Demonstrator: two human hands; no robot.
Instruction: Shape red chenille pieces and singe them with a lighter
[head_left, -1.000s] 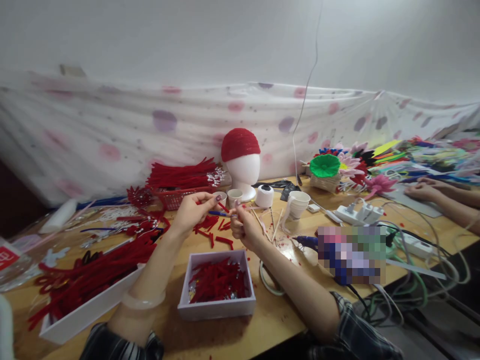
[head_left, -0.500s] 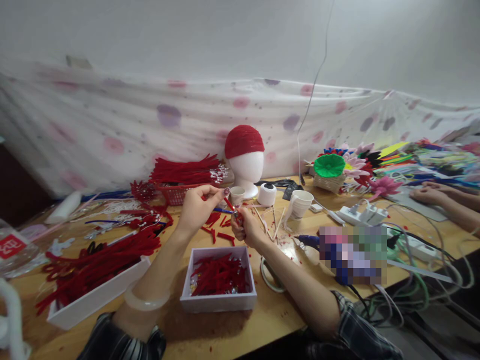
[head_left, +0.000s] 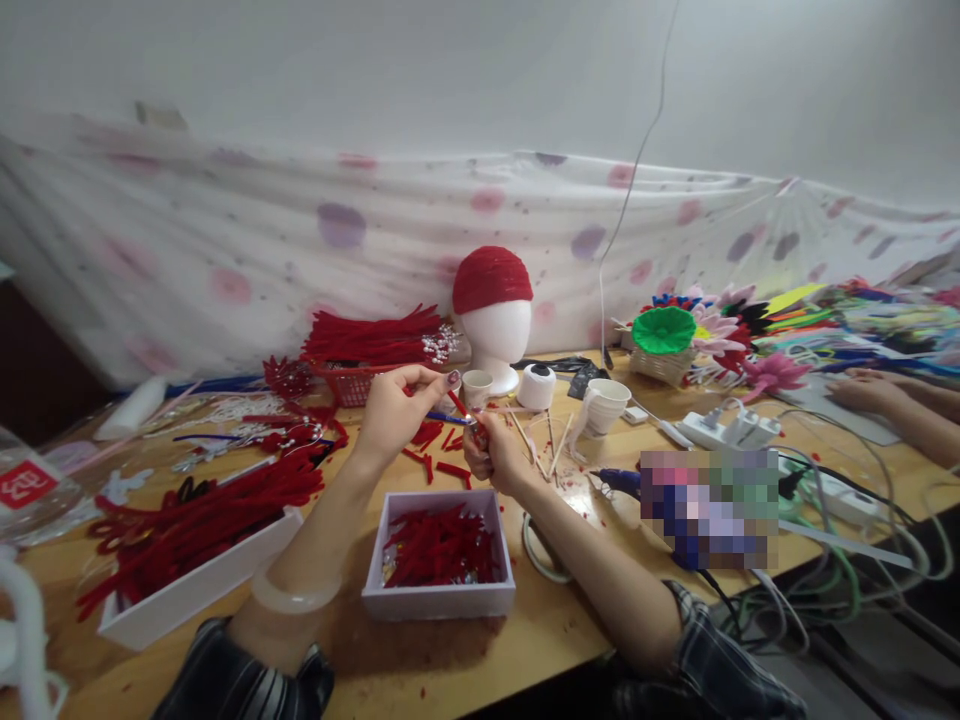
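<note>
My left hand (head_left: 403, 408) pinches one end of a short red fuzzy strip (head_left: 457, 402) above the table. My right hand (head_left: 491, 450) is closed around a small object at the strip's lower end; a tiny bright spot shows there, but the object is mostly hidden by my fingers. Below my hands stands a white box (head_left: 439, 603) holding many short red pieces. Several cut red pieces (head_left: 453, 470) lie on the table just behind the box.
Behind stand a foam head (head_left: 495, 335) with a red cap, a red basket (head_left: 352, 385), a thread spool (head_left: 536, 387) and a cup (head_left: 604, 408). A long box (head_left: 202, 585) is at left, power strips (head_left: 724, 430) at right. Another person's hands (head_left: 870, 390) rest far right.
The view has shifted very slightly. Both hands keep nearly the same place and hold on the red strip.
</note>
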